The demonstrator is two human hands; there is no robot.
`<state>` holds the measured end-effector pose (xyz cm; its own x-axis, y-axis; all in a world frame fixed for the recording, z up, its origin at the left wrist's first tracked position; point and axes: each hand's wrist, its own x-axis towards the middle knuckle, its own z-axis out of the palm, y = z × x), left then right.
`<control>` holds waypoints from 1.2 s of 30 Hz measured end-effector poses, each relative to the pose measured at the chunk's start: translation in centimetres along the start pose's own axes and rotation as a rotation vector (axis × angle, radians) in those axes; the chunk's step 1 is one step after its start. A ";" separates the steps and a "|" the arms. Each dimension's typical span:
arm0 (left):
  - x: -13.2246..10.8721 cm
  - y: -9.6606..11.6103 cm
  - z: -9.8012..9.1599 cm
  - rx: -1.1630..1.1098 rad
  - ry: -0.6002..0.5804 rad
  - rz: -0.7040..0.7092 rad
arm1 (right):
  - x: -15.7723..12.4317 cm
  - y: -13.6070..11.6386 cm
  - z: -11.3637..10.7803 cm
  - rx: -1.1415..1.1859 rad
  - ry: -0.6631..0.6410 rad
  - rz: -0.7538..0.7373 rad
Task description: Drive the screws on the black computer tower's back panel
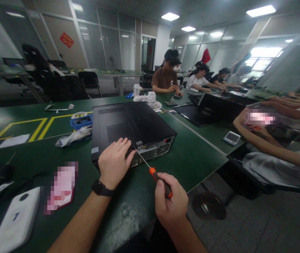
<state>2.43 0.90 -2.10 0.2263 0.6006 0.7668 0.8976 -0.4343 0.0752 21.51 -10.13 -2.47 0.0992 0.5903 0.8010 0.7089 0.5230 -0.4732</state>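
A black desktop computer case [150,123] lies flat on the green table, its rear panel with vents and ports facing me. My left hand [114,161] rests on its near top edge, fingers stretched out over the cover and the thumb by the rear edge. In my right hand [172,198] is a screwdriver with an orange and dark handle [153,171]. Its long shaft points up and left to the case's rear edge, close to my left thumb. What the tip touches is too small to make out.
Left of the case are grey-white gloves [75,136], a blue tray [80,121] and a roll of tape [79,115]. A white numbered device [17,219] lies nearest me. Small white fans [147,98] stand behind the case. Co-workers sit around, one close on the right.
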 end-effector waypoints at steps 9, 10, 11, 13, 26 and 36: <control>0.0 -0.1 -0.1 -0.021 -0.027 -0.021 | 0.1 -0.1 -0.2 0.038 -0.008 -0.011; -0.1 -0.1 0.0 -0.015 -0.031 -0.018 | 0.1 -0.1 -0.1 0.025 -0.002 -0.008; -0.1 -0.1 0.0 -0.009 -0.033 -0.016 | 0.0 0.0 -0.1 0.010 0.003 0.003; -0.1 -0.1 0.0 0.002 -0.031 -0.013 | -0.1 0.1 -0.1 -0.012 0.000 0.030; -0.1 -0.1 -0.1 0.000 -0.022 -0.004 | 0.2 -0.2 -0.2 0.024 -0.002 0.039; 0.0 0.0 -0.1 0.016 0.000 0.017 | -0.3 0.1 0.0 -0.022 0.002 0.049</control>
<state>2.36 0.86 -2.09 0.2419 0.5929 0.7681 0.8996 -0.4337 0.0514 21.54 -10.26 -2.76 0.1356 0.6136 0.7779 0.7184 0.4797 -0.5037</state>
